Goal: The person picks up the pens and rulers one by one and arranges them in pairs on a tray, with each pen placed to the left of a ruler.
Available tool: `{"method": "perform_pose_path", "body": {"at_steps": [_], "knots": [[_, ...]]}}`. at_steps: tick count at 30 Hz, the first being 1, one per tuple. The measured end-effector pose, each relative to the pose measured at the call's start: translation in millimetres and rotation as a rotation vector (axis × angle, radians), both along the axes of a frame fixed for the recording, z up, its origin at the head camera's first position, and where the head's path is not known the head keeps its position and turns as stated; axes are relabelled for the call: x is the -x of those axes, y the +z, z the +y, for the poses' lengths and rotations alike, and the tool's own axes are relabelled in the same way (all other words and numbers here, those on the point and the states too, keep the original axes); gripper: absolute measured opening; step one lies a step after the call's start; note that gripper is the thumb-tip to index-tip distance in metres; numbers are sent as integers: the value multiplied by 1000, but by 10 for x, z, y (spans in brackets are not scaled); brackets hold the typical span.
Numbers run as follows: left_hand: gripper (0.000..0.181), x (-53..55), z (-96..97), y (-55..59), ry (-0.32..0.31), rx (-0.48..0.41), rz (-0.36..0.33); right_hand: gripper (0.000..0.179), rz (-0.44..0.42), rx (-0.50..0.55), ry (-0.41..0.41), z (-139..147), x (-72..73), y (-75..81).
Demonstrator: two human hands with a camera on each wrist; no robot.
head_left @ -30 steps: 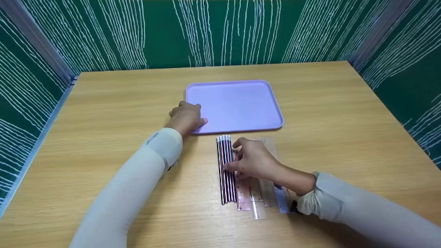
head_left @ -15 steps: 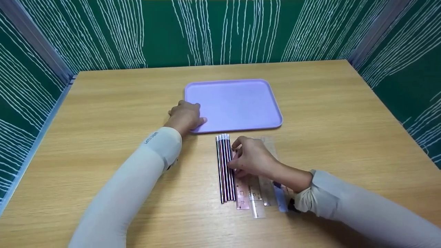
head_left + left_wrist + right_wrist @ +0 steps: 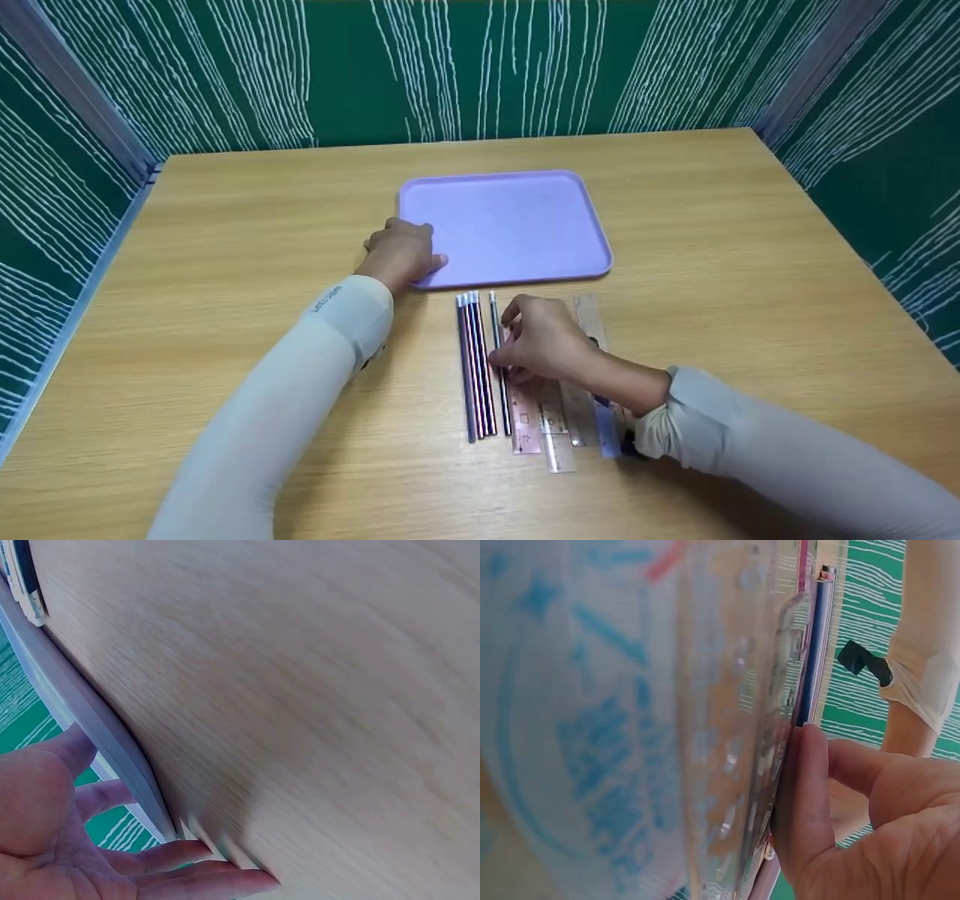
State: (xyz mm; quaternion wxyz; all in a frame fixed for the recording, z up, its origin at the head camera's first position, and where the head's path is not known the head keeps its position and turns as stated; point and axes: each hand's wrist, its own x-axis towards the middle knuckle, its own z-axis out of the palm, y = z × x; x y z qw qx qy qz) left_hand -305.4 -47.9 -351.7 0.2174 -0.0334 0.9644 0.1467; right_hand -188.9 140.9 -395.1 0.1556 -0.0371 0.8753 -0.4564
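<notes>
The purple tray (image 3: 517, 225) lies flat on the counter (image 3: 262, 225) and is taken as reference. The left hand (image 3: 401, 246) rests over the tray's near left corner: thumb inside the rim, some fingers extended outside it onto the counter. That grip is loose, clamped round nothing; its likely purpose is to steady the tray.

The right hand (image 3: 551, 337) is on the tray's near side. Its grip is nearly closed, fingers bent, and seems to pinch the single pencil (image 3: 505, 412), though the hand partly hides the contact. The pencil lies near the tray's near edge, just apart from the four pencils (image 3: 480, 375); the gap suggests deliberate separation. Eraser ends face the tray, presumably for even alignment.

Count: tray, one; pencils, five (four together, one apart); rulers, at least four, namely the pink ruler (image 3: 526, 431), the blue ruler (image 3: 607, 433) and two clear ones, all toward the tray's near right corner, partly under the right hand
</notes>
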Motion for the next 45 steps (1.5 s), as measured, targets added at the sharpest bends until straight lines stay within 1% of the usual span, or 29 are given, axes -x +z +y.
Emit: {"method": "perform_pose_path", "body": {"at_steps": [2, 6, 11, 14, 17, 21, 25, 28, 32, 39, 45], "knots": [[69, 0, -4, -6, -11, 11, -3, 43, 5, -7, 4, -7, 2, -9], [70, -8, -8, -15, 4, -18, -17, 44, 2, -28, -2, -23, 4, -7], [69, -16, -4, -5, 24, -39, -5, 43, 7, -64, -13, -44, 19, 17], [70, -19, 3, -2, 43, -46, -3, 43, 11, -84, -11, -56, 21, 28], [70, -17, 9, 2, 45, -39, -15, 43, -3, -83, -11, -61, 16, 36], [70, -1, 17, 9, 20, -14, -21, 44, -11, -73, -14, -66, 14, 49], [70, 16, 12, 7, 3, -4, -15, 44, 1, -76, -15, -66, 18, 46], [69, 19, 2, -11, -26, 18, -2, 41, 18, -81, -13, -57, 20, 27], [69, 12, -6, -25, -51, 34, 2, 41, 26, -83, -11, -45, 16, 14], [68, -1, 8, 11, -22, 8, -5, 41, 0, -58, -23, -46, 10, 42], [69, -24, -1, 18, 23, -40, -17, 41, 3, -80, -38, -47, 8, 38]]}}
